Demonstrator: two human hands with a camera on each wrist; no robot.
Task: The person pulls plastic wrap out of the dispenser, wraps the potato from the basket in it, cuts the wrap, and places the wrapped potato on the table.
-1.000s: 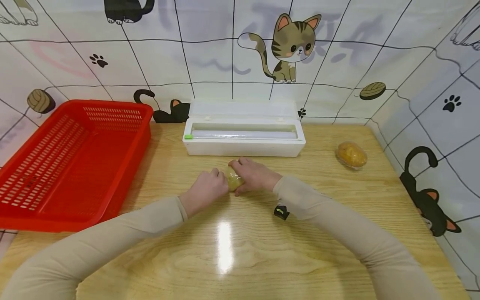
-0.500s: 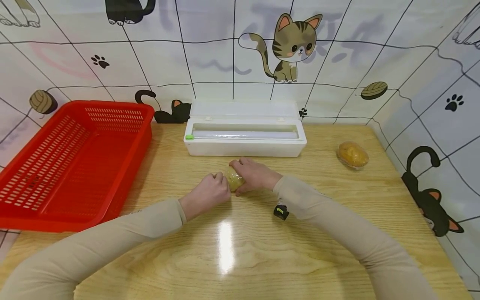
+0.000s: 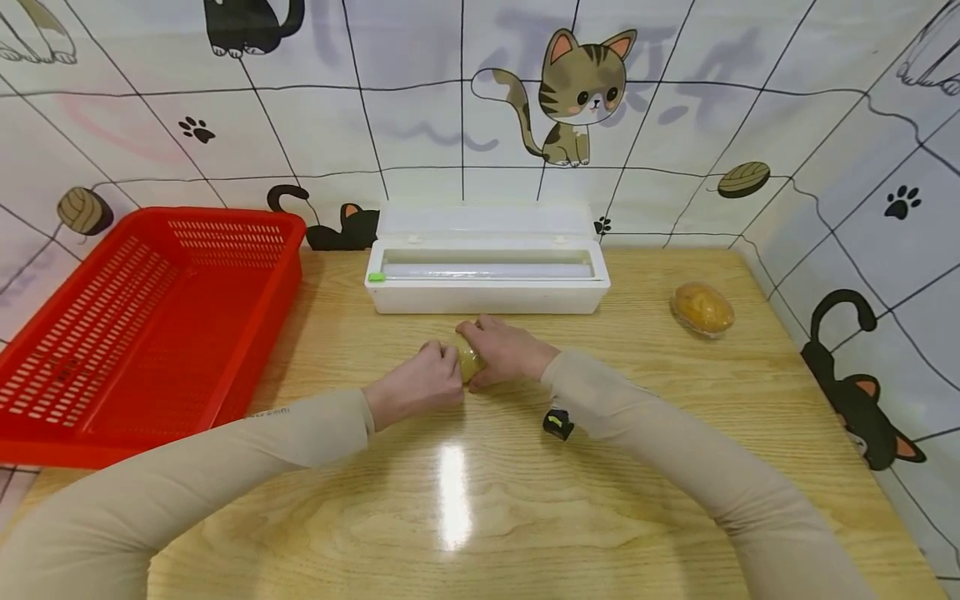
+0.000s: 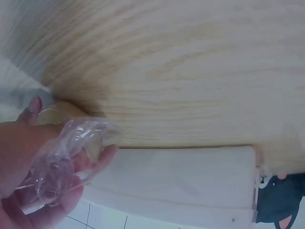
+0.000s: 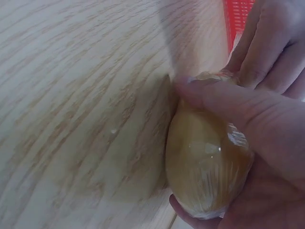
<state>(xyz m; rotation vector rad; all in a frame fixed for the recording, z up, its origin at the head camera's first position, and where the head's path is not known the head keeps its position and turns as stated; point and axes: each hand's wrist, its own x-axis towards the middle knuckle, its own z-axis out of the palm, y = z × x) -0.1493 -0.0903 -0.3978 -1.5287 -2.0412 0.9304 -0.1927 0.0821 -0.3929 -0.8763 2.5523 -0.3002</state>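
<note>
A smooth yellow-brown oval thing (image 5: 205, 157), potato-like and wrapped in clear film, lies on the table between both hands. My right hand (image 3: 510, 350) grips it from the right, with the thumb across its upper end in the right wrist view. From the left, my left hand (image 3: 420, 379) pinches crumpled clear plastic wrap (image 4: 81, 138) gathered at the end of the oval thing. In the head view the fingers hide much of the oval thing. Behind the hands stands a white cling film dispenser (image 3: 487, 300), lid raised, with a film roll (image 3: 487, 271) inside.
On the left stands a red plastic basket (image 3: 217, 367) with slotted walls. Another film-wrapped yellow oval thing (image 3: 702, 308) lies at the right on the wooden table (image 3: 600, 508). A wall covering (image 3: 420, 125) with printed cats borders the table behind and at the right.
The left hand has turned and shifted slightly right and down against the end of the oval thing. The right hand keeps its hold in nearly the same place.
</note>
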